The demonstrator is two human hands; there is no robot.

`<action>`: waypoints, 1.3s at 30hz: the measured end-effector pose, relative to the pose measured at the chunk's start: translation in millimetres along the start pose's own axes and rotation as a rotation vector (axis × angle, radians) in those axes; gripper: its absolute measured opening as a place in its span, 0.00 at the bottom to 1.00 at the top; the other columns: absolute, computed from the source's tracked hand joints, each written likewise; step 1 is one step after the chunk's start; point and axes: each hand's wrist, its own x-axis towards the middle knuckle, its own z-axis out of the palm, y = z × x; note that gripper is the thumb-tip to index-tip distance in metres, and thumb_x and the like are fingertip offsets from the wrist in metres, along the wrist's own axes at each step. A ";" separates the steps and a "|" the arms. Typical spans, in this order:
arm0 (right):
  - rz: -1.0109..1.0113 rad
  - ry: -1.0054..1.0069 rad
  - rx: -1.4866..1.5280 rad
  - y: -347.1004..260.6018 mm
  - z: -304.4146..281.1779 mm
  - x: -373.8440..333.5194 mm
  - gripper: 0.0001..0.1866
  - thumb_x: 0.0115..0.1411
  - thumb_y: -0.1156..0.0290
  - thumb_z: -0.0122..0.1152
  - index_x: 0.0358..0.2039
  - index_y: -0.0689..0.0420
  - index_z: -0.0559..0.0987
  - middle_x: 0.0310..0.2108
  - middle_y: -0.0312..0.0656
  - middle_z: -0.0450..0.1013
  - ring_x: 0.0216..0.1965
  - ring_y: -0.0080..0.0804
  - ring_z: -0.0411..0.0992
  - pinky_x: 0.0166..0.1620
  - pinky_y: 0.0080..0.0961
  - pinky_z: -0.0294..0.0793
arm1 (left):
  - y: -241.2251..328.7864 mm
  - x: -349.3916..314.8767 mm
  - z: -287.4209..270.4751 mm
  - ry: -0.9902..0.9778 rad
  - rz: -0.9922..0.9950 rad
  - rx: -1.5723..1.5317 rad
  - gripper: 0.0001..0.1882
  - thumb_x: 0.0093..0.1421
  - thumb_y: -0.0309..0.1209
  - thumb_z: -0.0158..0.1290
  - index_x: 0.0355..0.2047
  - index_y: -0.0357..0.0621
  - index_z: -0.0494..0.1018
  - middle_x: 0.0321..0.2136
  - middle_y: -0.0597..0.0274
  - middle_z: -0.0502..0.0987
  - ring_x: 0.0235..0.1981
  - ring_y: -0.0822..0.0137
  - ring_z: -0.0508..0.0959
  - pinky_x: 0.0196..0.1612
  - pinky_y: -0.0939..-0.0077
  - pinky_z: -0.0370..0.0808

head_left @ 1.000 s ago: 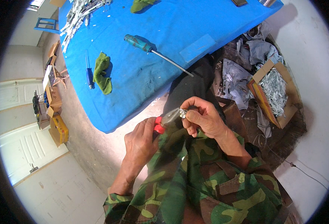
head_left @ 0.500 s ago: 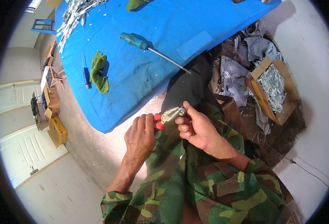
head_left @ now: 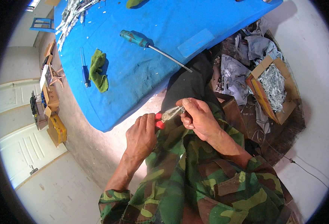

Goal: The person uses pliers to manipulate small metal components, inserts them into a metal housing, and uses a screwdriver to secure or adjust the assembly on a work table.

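Over my lap, my left hand [head_left: 140, 135] is closed round the red handles of a pair of pliers [head_left: 172, 114], whose jaws point right. My right hand [head_left: 201, 120] pinches at the tips of the jaws, thumb over forefinger. A small shiny metal part [head_left: 182, 109] shows there, mostly covered by the fingers, so its kind is unclear. Beyond my hands, a large teal-handled screwdriver [head_left: 134, 38] lies on the blue-covered table [head_left: 123, 99], its shaft reaching past the near edge. Farther left rest a small blue screwdriver [head_left: 85, 75] and a crumpled green cloth [head_left: 98, 71].
A heap of silvery metal strips [head_left: 70, 19] lies at the table's far left. To my right on the floor, an open cardboard box [head_left: 261, 94] holds similar strips, beside grey plastic bags [head_left: 233, 76]. A yellow box [head_left: 60, 128] stands at left on the floor.
The right thumb and fingers have closed over the small metal part, which was more exposed before. The left hand keeps the pliers in nearly the same place.
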 end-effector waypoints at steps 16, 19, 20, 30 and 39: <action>-0.151 -0.158 -0.068 2.4 -15.0 4.2 0.16 0.78 0.59 0.51 0.51 0.59 0.76 0.29 0.32 0.69 0.25 0.16 0.64 0.24 0.17 0.61 | 7.4 -5.6 -1.2 -0.168 -0.188 -0.361 0.24 0.55 0.20 0.62 0.53 0.42 0.74 0.40 0.45 0.83 0.38 0.42 0.84 0.41 0.54 0.82; -0.107 -0.199 0.155 -1.4 -20.0 7.0 0.15 0.77 0.59 0.51 0.51 0.58 0.77 0.30 0.34 0.72 0.24 0.19 0.67 0.23 0.20 0.63 | 4.9 -5.1 -2.8 -0.183 -0.241 -0.426 0.23 0.57 0.21 0.62 0.54 0.42 0.75 0.40 0.44 0.83 0.38 0.42 0.85 0.41 0.56 0.82; -0.081 -0.239 0.205 -2.2 -24.8 9.8 0.16 0.77 0.59 0.50 0.51 0.58 0.77 0.31 0.35 0.73 0.25 0.21 0.69 0.24 0.20 0.64 | 4.6 -6.3 -4.5 -0.178 -0.261 -0.449 0.22 0.58 0.21 0.62 0.54 0.41 0.75 0.41 0.44 0.83 0.38 0.43 0.85 0.41 0.57 0.82; -0.067 -0.346 0.269 -9.1 -27.3 15.4 0.16 0.77 0.59 0.47 0.55 0.55 0.74 0.39 0.40 0.75 0.31 0.27 0.75 0.26 0.20 0.68 | 6.1 -11.8 -5.3 -0.079 -0.319 -0.426 0.17 0.64 0.24 0.60 0.54 0.39 0.76 0.36 0.42 0.82 0.32 0.46 0.84 0.37 0.59 0.79; -0.101 -0.375 0.269 -10.4 -27.8 15.9 0.17 0.77 0.60 0.48 0.59 0.54 0.73 0.42 0.41 0.77 0.37 0.31 0.78 0.28 0.20 0.71 | 7.4 -13.1 -7.4 -0.043 -0.282 -0.456 0.17 0.65 0.24 0.60 0.54 0.39 0.75 0.35 0.45 0.82 0.32 0.52 0.84 0.36 0.62 0.79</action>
